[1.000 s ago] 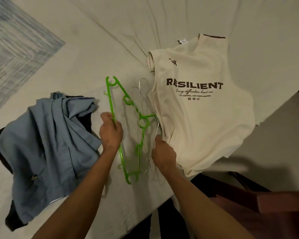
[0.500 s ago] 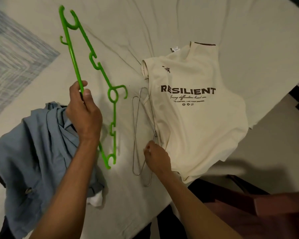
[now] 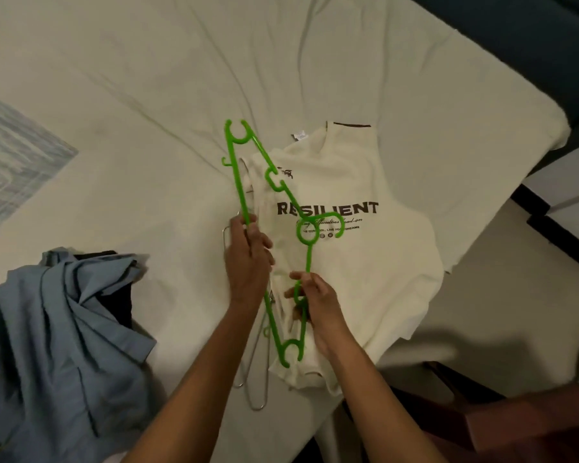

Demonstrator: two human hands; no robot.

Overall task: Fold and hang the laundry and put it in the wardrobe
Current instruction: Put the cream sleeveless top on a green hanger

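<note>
A cream T-shirt (image 3: 365, 275) printed "RESILIENT" lies flat on the bed. Above its left side I hold a bright green plastic hanger (image 3: 239, 192). My left hand (image 3: 248, 259) grips the hanger's long bar near its middle. My right hand (image 3: 315, 305) pinches the hanger's other arm below the hook ring. Wire metal hangers (image 3: 258, 385) lie on the sheet under my hands, partly hidden by them.
A crumpled blue shirt (image 3: 57, 345) on dark clothing lies at the left. The cream bed sheet (image 3: 147, 95) spreads behind. The bed's edge runs diagonally at the right, with floor (image 3: 515, 312) beyond. A patterned blue-grey cloth (image 3: 10, 152) shows at far left.
My left hand carried the green hanger from the upper left over onto the T-shirt's left side. My right hand left the wire hangers and took hold of the green hanger.
</note>
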